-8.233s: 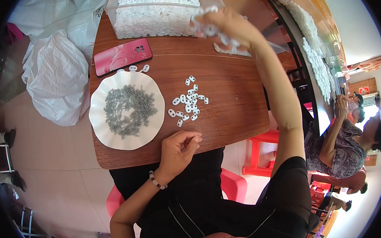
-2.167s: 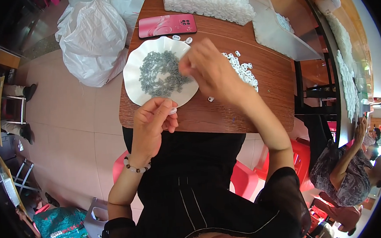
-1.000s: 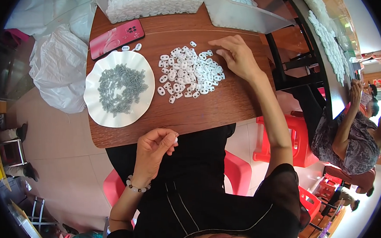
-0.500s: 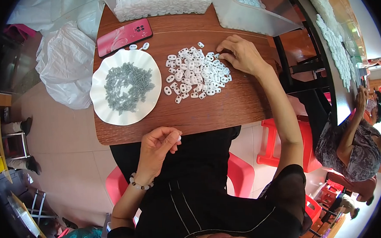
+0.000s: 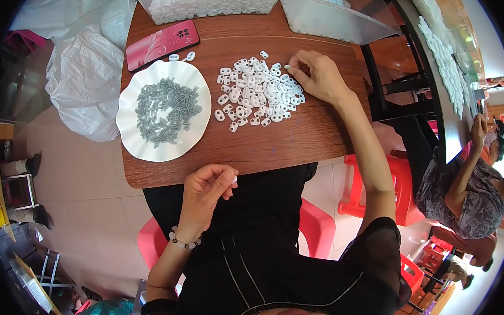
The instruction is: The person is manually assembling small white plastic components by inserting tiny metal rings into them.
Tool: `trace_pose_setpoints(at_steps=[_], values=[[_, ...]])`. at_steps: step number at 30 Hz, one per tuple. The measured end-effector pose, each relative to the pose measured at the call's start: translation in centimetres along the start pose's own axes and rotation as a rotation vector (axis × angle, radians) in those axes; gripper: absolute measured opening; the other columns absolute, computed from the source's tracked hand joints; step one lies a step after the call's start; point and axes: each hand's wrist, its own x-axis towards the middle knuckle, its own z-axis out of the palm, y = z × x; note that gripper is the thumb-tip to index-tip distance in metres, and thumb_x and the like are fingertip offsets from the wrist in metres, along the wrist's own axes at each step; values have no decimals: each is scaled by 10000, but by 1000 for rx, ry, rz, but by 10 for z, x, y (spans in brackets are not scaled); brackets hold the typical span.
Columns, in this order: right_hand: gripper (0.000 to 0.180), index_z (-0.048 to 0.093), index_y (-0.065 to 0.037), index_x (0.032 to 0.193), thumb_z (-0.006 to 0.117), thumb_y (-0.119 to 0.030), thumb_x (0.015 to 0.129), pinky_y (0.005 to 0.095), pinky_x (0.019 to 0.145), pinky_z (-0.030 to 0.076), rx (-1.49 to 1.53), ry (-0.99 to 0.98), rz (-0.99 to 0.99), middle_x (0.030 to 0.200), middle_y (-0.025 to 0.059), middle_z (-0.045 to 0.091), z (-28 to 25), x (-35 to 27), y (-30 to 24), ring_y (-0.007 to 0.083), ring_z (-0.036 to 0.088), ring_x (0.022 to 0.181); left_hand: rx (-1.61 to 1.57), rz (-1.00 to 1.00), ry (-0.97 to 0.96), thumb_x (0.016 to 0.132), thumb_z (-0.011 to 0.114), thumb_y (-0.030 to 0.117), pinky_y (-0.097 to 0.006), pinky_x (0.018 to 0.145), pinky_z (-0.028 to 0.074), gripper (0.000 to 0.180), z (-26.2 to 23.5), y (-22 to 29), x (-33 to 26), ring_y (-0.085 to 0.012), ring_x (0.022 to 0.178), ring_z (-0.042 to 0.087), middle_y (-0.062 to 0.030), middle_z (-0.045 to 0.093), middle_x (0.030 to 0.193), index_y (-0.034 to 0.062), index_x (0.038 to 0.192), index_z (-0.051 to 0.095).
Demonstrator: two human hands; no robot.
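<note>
Near the table's front edge, my left hand (image 5: 208,190) is closed in a pinch on a small white plastic piece (image 5: 234,180), which pokes out by the thumb. To the right of a loose pile of small white oval two-hole pieces (image 5: 257,93), my right hand (image 5: 319,78) pinches another white piece (image 5: 287,66) between thumb and forefinger; the fingers hide part of it. Left of the pile stands a white wavy-rimmed plate (image 5: 133,144) that holds many short, thin grey-green rods (image 5: 168,110).
A pink phone (image 5: 161,46) lies behind the plate, with two white oval pieces (image 5: 182,56) beside it. Two clear bins (image 5: 214,4) (image 5: 336,22) of white pieces stand at the back. A white plastic bag (image 5: 83,84) sits left of the table. Another person (image 5: 462,196) sits at the right.
My right hand has risen slightly from the pile's right edge, and a white piece now shows at its fingertips. The left hand keeps its pinch. The whole view has shifted a little.
</note>
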Motion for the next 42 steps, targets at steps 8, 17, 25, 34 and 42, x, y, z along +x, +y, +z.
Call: trace_pose_setpoints(at_steps=[8,17,25,34,42], values=[[108,619,-38,846,710,-97,843,168,565,387,945,134,381,720,-38,612,10,-45,-47,17,514,626,19,18,-15,919,645,195,-189,608,437,206,6,4,6,-55,679,555,-34,656,829,-3,971,666],[186,638,19,1039,659,-37,863,211,634,458,1357,77,467,810,74,674,13,-69,-85,70,560,646,30,29,-66,921,643,195,-185,608,440,208,20,7,13,-50,686,559,-34,654,820,-6,970,666],[179,669,21,1032,672,-57,870,202,599,475,1374,-42,517,862,112,696,28,-80,-110,84,600,671,161,121,-35,925,639,187,-180,612,444,203,21,10,14,-45,686,563,-25,645,784,-10,968,662],[202,667,5,1032,687,-131,884,217,655,518,1248,-108,631,877,61,703,29,-87,-135,81,639,767,204,198,-35,933,625,169,-193,636,462,193,22,12,17,-50,701,566,-24,639,794,-18,977,650],[159,659,4,927,692,-146,884,208,644,494,1207,-148,587,817,33,686,25,-92,-138,67,625,724,261,251,-27,926,632,164,-208,653,465,180,19,6,19,-58,705,567,-20,638,794,-13,957,652]])
